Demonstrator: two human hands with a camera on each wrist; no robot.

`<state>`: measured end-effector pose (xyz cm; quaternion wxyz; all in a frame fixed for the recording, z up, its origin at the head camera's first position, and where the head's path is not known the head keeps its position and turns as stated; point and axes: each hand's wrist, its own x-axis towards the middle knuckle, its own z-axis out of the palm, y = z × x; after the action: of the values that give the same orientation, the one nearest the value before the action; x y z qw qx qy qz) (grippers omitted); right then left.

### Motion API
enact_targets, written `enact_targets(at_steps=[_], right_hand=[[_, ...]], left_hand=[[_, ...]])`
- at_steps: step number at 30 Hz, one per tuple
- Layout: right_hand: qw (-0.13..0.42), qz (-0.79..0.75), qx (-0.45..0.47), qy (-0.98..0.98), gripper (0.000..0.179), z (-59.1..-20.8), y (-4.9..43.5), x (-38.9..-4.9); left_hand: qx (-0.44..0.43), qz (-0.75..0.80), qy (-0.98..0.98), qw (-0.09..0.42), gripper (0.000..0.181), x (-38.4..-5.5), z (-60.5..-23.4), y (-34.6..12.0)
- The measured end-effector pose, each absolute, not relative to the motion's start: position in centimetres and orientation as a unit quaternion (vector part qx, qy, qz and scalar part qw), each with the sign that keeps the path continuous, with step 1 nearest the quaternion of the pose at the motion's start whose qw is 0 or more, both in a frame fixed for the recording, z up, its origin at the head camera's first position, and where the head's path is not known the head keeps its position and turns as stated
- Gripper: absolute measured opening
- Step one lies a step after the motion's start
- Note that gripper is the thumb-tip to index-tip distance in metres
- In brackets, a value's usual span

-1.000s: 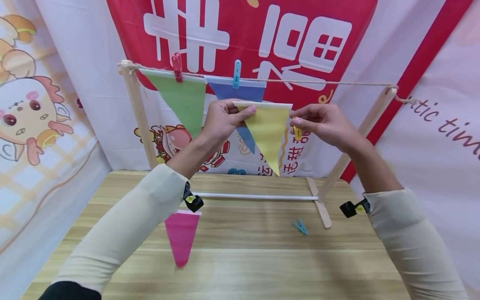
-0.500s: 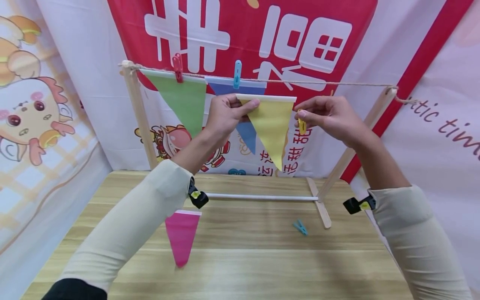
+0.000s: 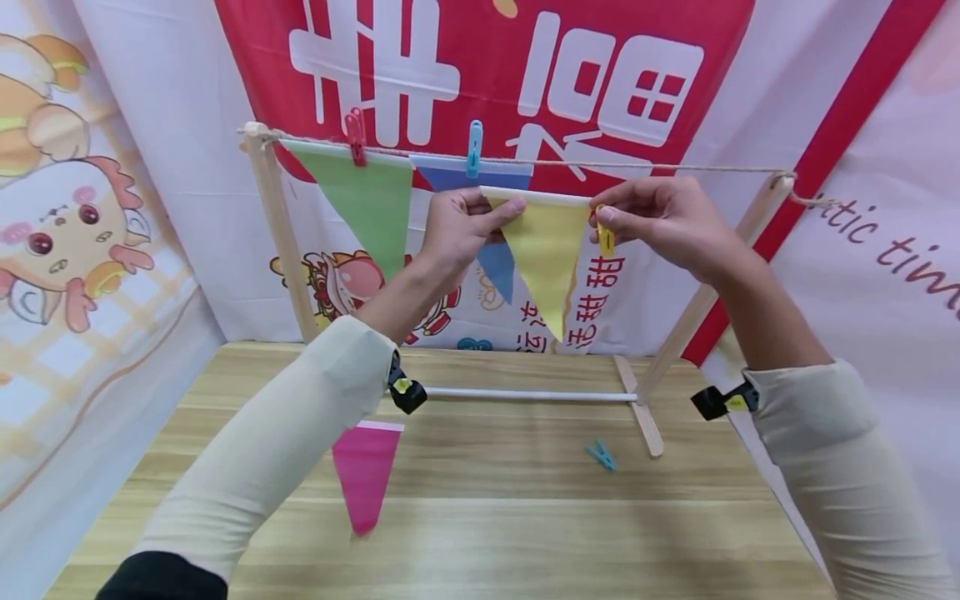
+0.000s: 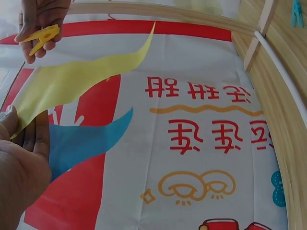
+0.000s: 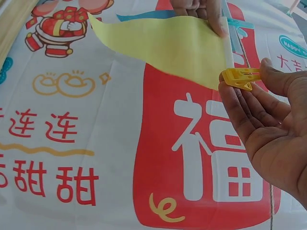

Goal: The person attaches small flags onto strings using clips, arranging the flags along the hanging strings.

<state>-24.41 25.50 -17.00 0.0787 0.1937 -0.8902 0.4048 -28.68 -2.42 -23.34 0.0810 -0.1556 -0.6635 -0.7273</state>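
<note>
A: Head view. Both arms raised to the string (image 3: 660, 167). Left hand (image 3: 457, 229) pinches the top left corner of the yellow flag (image 3: 546, 250), thumb over fingers. Right hand (image 3: 663, 221) at the flag's top right corner, fingers curled on a yellow peg (image 3: 604, 240).

B: Flag position?

A: Just under the string, in front of the blue flag (image 3: 495, 267). Green flag (image 3: 367, 200) hangs left of it. Red peg (image 3: 354, 133) and blue peg (image 3: 474, 147) sit on the string.

B: Bench?

A: Wooden bench (image 3: 487, 533), pink flag (image 3: 363, 471) and a loose teal peg (image 3: 601, 454) lying on it. Wooden frame (image 3: 273, 225) stands at the back. Printed red-and-white backdrop (image 3: 150, 125) behind.

B: Left wrist view?

A: Left hand (image 4: 21, 177) low left, fingers (image 4: 41, 139) closed on the yellow flag's (image 4: 76, 79) edge. Blue flag (image 4: 86, 139) just beneath. Right hand (image 4: 41, 17) top left gripping the yellow peg (image 4: 41, 37).

B: Right wrist?

A: Right hand (image 5: 268, 129) holds the yellow peg (image 5: 240, 76) between thumb and fingers, peg touching the yellow flag's (image 5: 163, 45) edge. Left hand (image 5: 201, 12) pinches the flag at the top.
</note>
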Motion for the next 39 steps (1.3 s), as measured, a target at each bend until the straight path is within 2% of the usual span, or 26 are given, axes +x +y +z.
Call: enact_targets(at_steps=[17,39], right_hand=[[0.121,0.408,0.224,-0.877,0.043,-14.6,24.2,-24.6],[0.180,0.475,0.239,-0.827,0.035,-12.3,23.8,-26.1]], left_hand=[[-0.167,-0.737,-0.652,0.067,0.036,-28.6,-23.0,0.6],[-0.137,-0.792,-0.594,0.034,0.035,-28.7,-22.0,2.6]])
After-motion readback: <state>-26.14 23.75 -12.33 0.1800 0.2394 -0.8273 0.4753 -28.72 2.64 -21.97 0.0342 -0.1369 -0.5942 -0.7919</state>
